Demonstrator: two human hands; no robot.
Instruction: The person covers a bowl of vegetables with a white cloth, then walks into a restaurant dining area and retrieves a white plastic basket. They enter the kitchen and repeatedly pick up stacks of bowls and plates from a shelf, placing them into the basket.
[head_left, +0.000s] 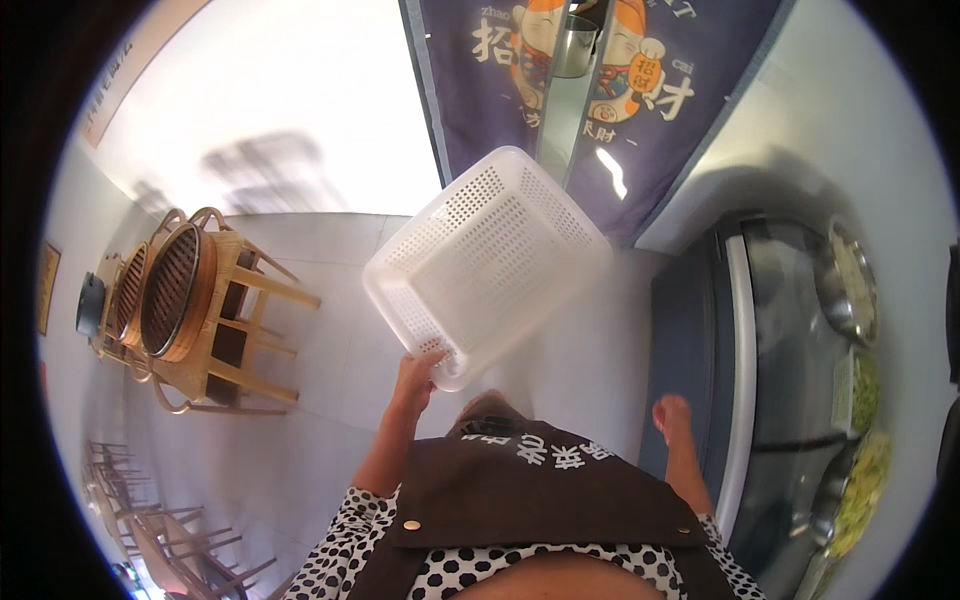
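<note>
A white perforated plastic basket (487, 262) hangs tilted over the floor in front of me, its holed bottom and walls in sight. My left hand (418, 381) grips the basket's rim at the near left corner. The fingers there are partly hidden by the rim. On the other side, my right hand (672, 417) hangs apart from the basket, slightly blurred, its fingers curled in with nothing visible in them. It is nearest to the dark side of a glass-topped display cabinet (686, 352).
Ahead hangs a split dark curtain (480, 112) with a cat print and writing. On the left, bamboo steamers (176, 292) stand on a wooden table (225, 300) among chairs. Metal bowls of food (847, 277) and a basket of greens (855, 390) line the right. More chairs (180, 547) stand lower left.
</note>
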